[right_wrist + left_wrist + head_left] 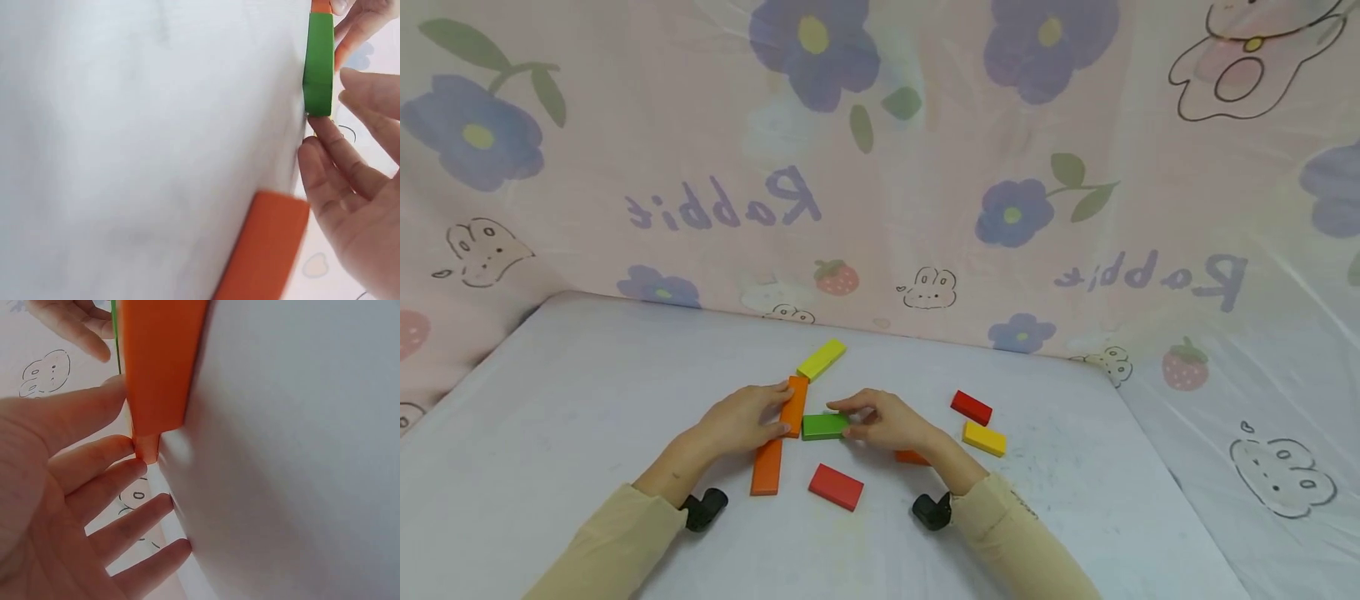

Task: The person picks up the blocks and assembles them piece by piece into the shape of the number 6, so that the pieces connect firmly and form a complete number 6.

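In the head view two orange blocks lie almost end to end on the white table. My left hand [741, 423] touches the left side of the farther orange block [796, 404], fingertips toward its far end and thumb by its near end. The nearer orange block [766, 471] lies just below that thumb. A green block [823, 427] points sideways from the farther orange block. At the green block's right end is my right hand [883, 421], its fingertips right at the edge in the right wrist view. A yellow-green block [822, 360] meets the orange one's far end.
A red block [836, 487] lies between the forearms. Another orange block [912, 457] is partly hidden under my right wrist. Farther right lie a smaller red block [972, 407] and a yellow block [984, 438]. A patterned cloth [880, 192] hangs behind the table.
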The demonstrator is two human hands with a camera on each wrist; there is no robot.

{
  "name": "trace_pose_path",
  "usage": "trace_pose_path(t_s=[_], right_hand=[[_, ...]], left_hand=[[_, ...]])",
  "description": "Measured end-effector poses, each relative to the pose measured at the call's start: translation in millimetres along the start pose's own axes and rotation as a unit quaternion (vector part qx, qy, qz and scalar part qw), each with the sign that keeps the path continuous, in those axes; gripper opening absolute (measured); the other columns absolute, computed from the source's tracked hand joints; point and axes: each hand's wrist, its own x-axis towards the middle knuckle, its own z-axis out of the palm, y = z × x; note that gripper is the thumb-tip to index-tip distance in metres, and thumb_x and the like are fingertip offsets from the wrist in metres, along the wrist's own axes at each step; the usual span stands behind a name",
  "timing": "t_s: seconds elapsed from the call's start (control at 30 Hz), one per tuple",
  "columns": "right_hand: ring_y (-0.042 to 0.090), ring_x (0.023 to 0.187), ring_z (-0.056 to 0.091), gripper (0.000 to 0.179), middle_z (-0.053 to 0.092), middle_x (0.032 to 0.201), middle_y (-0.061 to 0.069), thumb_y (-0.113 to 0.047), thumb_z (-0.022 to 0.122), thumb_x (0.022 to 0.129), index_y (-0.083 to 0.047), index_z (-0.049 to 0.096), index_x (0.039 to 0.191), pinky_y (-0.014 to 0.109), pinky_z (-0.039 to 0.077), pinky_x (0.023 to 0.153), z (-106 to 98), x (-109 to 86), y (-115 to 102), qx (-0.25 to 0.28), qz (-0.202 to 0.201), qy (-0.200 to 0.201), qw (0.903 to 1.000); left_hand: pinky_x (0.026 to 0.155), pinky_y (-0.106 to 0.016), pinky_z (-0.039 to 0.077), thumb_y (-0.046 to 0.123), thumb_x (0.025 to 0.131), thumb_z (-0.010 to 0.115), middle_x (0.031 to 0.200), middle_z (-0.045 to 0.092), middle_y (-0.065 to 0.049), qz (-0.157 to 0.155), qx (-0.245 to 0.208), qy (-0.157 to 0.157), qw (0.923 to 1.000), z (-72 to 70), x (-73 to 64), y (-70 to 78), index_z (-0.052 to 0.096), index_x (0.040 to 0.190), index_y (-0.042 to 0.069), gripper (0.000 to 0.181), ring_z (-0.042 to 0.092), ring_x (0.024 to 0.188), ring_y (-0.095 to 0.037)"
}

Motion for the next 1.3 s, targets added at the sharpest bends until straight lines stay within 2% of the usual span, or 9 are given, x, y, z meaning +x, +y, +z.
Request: trace_pose_path(t_s=[0.1, 0.33, 0.43, 0.9, 1.17, 1.3], right_hand=[[0.018, 0.109, 0.056, 0.041, 0.063, 0.125, 0.002, -0.013, 0.065, 0.090, -0.014, 0.061, 0.131, 0.024, 0.050, 0.088, -3, -5.7, 3, -0.005, -0.004, 0.006, 1.0000], [0.022, 0.114, 0.055, 0.040, 0.062, 0.127, 0.004, -0.015, 0.064, 0.091, -0.012, 0.060, 0.130, 0.041, 0.050, 0.095, -9, -18.8, 12, 0.013, -0.018, 0.029, 0.9993], [0.024, 0.116, 0.055, 0.040, 0.062, 0.127, 0.005, -0.018, 0.064, 0.091, -0.012, 0.060, 0.130, 0.044, 0.049, 0.096, -10, -22.7, 16, 0.012, -0.026, 0.032, 0.9991], [0.025, 0.113, 0.056, 0.040, 0.063, 0.124, 0.005, -0.021, 0.066, 0.090, -0.012, 0.061, 0.129, 0.044, 0.050, 0.095, -17, -45.7, 29, 0.000, -0.019, 0.056, 0.9982], [0.026, 0.109, 0.058, 0.040, 0.064, 0.123, 0.008, -0.017, 0.067, 0.089, -0.007, 0.061, 0.127, 0.041, 0.052, 0.093, -19, -58.0, 41, 0.005, -0.036, 0.063, 0.9973], [0.026, 0.108, 0.058, 0.040, 0.064, 0.121, 0.008, -0.018, 0.068, 0.089, -0.007, 0.062, 0.126, 0.040, 0.052, 0.093, -20, -65.7, 46, 0.001, -0.027, 0.066, 0.9974]], left_hand=[[0.107, -0.059, 0.035, 0.018, 0.090, 0.066, 0.147, 0.043, -0.018, -0.002, -0.006, -0.005, 1.0000, 0.2, 0.1, 0.5, 0.051, 0.137, 0.001, 0.052, 0.040, 0.134, -0.042], [0.107, -0.058, 0.035, 0.017, 0.089, 0.066, 0.147, 0.042, -0.019, 0.005, -0.011, -0.008, 0.9999, -0.9, -1.0, 2.6, 0.050, 0.137, -0.002, 0.053, 0.040, 0.133, -0.042], [0.107, -0.058, 0.035, 0.016, 0.089, 0.066, 0.147, 0.043, -0.020, 0.008, -0.012, -0.007, 0.9999, -1.8, -1.7, 3.5, 0.050, 0.136, -0.002, 0.053, 0.040, 0.133, -0.043], [0.107, -0.058, 0.035, 0.017, 0.090, 0.066, 0.147, 0.042, -0.021, 0.012, -0.011, -0.006, 0.9998, -1.9, -1.7, 0.6, 0.050, 0.137, -0.002, 0.053, 0.039, 0.133, -0.043], [0.107, -0.058, 0.035, 0.017, 0.089, 0.066, 0.146, 0.042, -0.022, 0.012, -0.007, -0.005, 0.9999, -0.2, 0.4, -0.1, 0.049, 0.137, -0.002, 0.054, 0.040, 0.133, -0.044], [0.107, -0.058, 0.035, 0.017, 0.090, 0.066, 0.147, 0.042, -0.021, 0.007, -0.013, -0.008, 0.9998, 0.8, -0.1, 1.7, 0.049, 0.137, -0.002, 0.054, 0.039, 0.133, -0.044]])
